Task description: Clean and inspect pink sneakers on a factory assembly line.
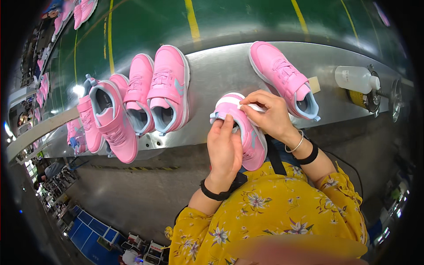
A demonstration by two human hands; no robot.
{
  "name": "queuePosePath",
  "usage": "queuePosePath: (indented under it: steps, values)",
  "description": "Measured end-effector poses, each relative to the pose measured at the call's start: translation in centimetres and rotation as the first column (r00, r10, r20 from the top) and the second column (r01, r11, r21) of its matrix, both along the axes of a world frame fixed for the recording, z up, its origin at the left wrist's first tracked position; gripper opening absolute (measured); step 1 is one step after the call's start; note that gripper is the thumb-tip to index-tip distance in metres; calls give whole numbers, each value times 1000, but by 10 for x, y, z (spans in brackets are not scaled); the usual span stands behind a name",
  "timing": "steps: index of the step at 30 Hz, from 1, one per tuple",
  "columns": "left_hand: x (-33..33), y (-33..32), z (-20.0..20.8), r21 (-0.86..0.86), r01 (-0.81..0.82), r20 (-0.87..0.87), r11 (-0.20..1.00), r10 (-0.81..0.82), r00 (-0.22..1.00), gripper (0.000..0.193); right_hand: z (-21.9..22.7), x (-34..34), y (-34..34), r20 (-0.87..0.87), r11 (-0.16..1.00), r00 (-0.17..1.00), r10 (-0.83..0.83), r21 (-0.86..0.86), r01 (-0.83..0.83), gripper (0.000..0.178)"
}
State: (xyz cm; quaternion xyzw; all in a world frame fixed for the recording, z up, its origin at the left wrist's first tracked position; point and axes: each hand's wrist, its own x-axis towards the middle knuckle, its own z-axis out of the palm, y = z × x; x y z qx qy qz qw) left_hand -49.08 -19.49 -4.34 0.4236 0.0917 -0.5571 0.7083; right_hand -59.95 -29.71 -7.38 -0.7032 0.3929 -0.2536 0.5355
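Note:
A pink sneaker (252,150) with a white sole and light-blue trim is tilted in front of me, its toe pointing back toward my body. My left hand (224,146) grips it by the opening, thumb on the outside and fingers partly hidden within. Between thumb and fingers my right hand (270,115) pinches a small white piece (255,107), pressed at the heel beside the white sole edge. Whether that piece is cloth or something firmer cannot be made out. Another pink sneaker (282,73) rests on the metal bench, just beyond my right hand.
Several pink sneakers (165,84) stand on the metal bench (212,68) to the left. At the right are a translucent white bottle (353,78), a round metal container (369,100) and a small cream block (314,85). A green surface with yellow lines (238,22) runs along the far side.

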Motion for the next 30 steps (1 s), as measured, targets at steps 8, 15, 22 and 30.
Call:
queuePosePath:
  steps: [8,15,22,30]
  values:
    - [-2,-3,1,22,-36,-41,999,37,998,24,8,6,-16,-200,977,976,87,208,-44,14]
    - [-9,-6,-1,-4,-25,22,1000,25,999,30,-1,5,-17,-120,961,993,3,275,31,17]
    - [-8,-9,2,85,-1,13,996,0,1000,30,2,8,-30,-179,945,972,151,314,-89,13]
    - [-8,-14,6,191,-2,-36,982,9,999,22,-4,14,-37,-168,873,975,148,485,-49,20]
